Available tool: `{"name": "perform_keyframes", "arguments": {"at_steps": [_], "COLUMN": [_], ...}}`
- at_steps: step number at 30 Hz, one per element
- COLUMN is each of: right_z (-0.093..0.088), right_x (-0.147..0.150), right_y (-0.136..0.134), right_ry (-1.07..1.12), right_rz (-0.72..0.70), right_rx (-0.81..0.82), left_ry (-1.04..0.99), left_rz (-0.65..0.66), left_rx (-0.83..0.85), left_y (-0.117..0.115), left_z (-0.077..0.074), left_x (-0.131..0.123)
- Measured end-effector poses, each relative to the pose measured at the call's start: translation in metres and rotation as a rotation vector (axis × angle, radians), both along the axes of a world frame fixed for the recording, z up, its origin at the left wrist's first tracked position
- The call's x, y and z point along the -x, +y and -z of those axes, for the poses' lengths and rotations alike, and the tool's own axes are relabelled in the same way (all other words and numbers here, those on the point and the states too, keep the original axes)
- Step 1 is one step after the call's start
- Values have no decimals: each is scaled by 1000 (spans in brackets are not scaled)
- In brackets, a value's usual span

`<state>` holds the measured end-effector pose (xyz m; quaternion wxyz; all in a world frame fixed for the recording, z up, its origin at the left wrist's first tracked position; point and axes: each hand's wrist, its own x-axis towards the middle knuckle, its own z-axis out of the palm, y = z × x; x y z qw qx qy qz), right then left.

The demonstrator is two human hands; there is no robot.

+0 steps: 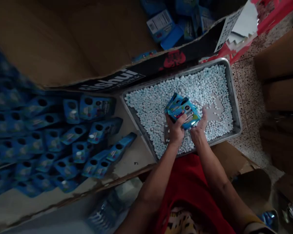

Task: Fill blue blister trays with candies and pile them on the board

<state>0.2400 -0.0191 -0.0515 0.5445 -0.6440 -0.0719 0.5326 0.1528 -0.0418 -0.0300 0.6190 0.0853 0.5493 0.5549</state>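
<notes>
My left hand is closed round a few small blue candy boxes, fanned together, its thumb pressed across the front one. Against their lower right side is my right hand, palm turned up and thumb raised. Its other fingers are hidden by the boxes. White pieces show between that thumb and the boxes; whether they lie in the palm I cannot tell. Both hands are over a metal tray spread with many small white and pale blue candies, with bare patches of the tray's bottom showing.
Behind the tray stands a large open carton with more blue boxes inside. Rows of upright blue boxes with dark openings cover the table at left. Brown cartons stand on the speckled floor at right.
</notes>
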Motion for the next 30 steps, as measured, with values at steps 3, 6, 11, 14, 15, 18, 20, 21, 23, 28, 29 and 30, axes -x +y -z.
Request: {"name": "perform_keyframes", "arguments": {"at_steps": [3, 6, 11, 14, 15, 18, 20, 21, 23, 28, 29, 30], "right_z": [-17, -41, -81, -96, -99, -103, -106, -107, -109, -116, -117, -117], "right_x": [-9, -18, -6, 12, 18, 32, 39, 42, 48, 60, 61, 62], "right_y": [14, 21, 19, 19, 19, 19, 18, 18, 17, 17, 18, 18], "right_ry": [306, 495, 646, 634, 620, 583, 564, 546, 485, 234, 184, 139], "right_rz": [154, 202, 78, 36, 35, 42, 28, 15, -19, -183, -221, -256], "right_rx": [1, -29, -61, -87, -92, -101, -97, -102, -154, -349, -355, -345], "left_ry": [199, 555, 845, 909, 933, 972, 984, 983, 970, 950, 952, 957], "left_rz": [153, 305, 604, 723, 740, 712, 671, 647, 615, 729, 746, 755], "left_rx": [-144, -316, -553, -590, -581, -531, -527, -525, -523, -567, -563, -552], "left_y": [-4, -4, -6, -11, -12, -15, -15, -14, -13, -8, -8, -8], "left_z": [-2, 19, 51, 49, 46, 37, 31, 27, 19, -2, -4, -6], "left_x": [45, 89, 125, 131, 132, 131, 130, 130, 131, 138, 139, 140]}}
